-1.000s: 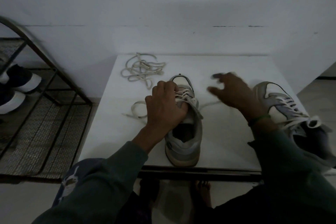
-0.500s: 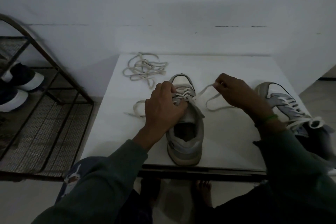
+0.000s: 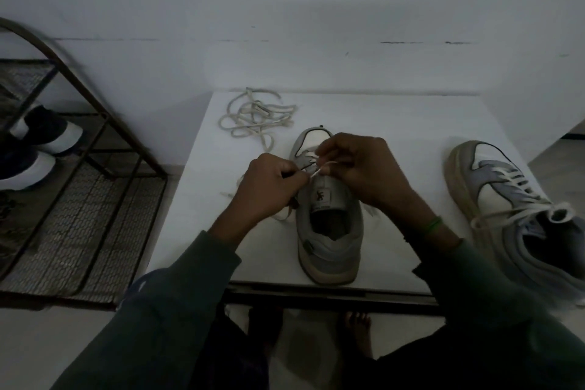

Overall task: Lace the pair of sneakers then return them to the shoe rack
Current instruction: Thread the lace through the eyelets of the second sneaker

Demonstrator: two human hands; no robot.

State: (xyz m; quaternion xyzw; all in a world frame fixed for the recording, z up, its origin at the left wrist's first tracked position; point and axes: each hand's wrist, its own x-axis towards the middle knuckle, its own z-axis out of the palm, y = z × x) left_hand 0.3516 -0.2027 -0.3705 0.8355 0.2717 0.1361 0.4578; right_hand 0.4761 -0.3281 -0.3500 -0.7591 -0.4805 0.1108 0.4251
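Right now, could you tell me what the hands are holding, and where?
The right hand pinches the lace near its tip; the left hand pinches the sneaker at its eyelet edge, beside that tip.

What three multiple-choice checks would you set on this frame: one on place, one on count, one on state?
1. The loose lace bundle lies:
A. on the table, beyond the middle sneaker and to its left
B. on the floor
C. inside a sneaker

2. Sneakers on the table:
A. one
B. two
C. three

3. The right hand:
A. lies flat on the table
B. hangs off the table's edge
C. pinches the lace end over the middle sneaker

Answers:
1 A: the bundle sits on the table's far left part.
2 B: only the middle sneaker and the right sneaker are there.
3 C: its fingers are curled on the lace end above the tongue.
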